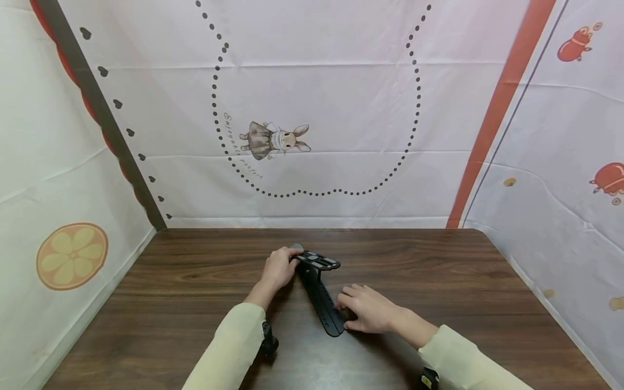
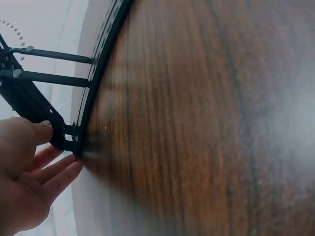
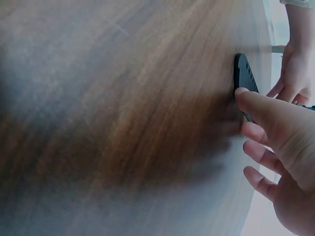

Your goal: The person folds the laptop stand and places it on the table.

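Observation:
A black folding stand (image 1: pixel 319 298) lies on the wooden table, its long flat base running from the back left to the front right. Hinged above the base is a slotted upper plate (image 1: pixel 319 260). My left hand (image 1: pixel 280 268) grips the far end where plate and base meet; the left wrist view shows its thumb on the upper plate and its fingertips at the base's end. Two thin support bars (image 2: pixel 54 78) join plate and base there. Beside the near end, my right hand (image 1: pixel 368 310) touches the base's edge with its thumb (image 3: pixel 256 101), its other fingers loosely bent.
The dark wooden table (image 1: pixel 195 325) reaches back to a white printed cloth (image 1: pixel 341 108), which also covers both sides. Wrist cameras (image 1: pixel 269 340) sit on both sleeves.

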The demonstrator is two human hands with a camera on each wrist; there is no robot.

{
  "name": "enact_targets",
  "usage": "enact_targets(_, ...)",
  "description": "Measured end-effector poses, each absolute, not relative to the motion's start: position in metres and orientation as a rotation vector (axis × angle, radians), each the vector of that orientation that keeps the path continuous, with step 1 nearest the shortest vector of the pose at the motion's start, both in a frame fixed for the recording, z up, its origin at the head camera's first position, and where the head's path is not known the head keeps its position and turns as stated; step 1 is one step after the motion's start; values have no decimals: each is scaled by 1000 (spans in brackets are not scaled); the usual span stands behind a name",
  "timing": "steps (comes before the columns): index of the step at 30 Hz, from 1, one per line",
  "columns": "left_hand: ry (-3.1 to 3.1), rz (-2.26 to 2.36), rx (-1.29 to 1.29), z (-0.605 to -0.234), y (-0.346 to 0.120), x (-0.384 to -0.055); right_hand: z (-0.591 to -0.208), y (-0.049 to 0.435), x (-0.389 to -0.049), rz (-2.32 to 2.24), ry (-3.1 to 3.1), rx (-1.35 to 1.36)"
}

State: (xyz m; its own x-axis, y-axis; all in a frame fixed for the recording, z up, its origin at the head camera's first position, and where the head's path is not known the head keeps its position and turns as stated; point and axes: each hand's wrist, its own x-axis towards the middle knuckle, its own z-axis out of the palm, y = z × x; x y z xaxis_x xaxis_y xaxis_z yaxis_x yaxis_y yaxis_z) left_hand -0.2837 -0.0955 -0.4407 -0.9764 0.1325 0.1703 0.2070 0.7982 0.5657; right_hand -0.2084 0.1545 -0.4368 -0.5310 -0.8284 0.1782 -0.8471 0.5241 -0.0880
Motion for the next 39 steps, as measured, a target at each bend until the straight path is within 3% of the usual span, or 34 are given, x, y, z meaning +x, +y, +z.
enact_targets(11, -2848, -545, -268, -434, -94, -276, -434, 154, -212, 198, -2728, 1496)
enact_targets(24, -2855, -668, -201, -435, -86, -281, -436, 154, -213, 220, -2691, 1517)
enact_targets(39, -2874, -824, -358, -437, -78, -292, -438, 150, -211, 206, -2661, 1444)
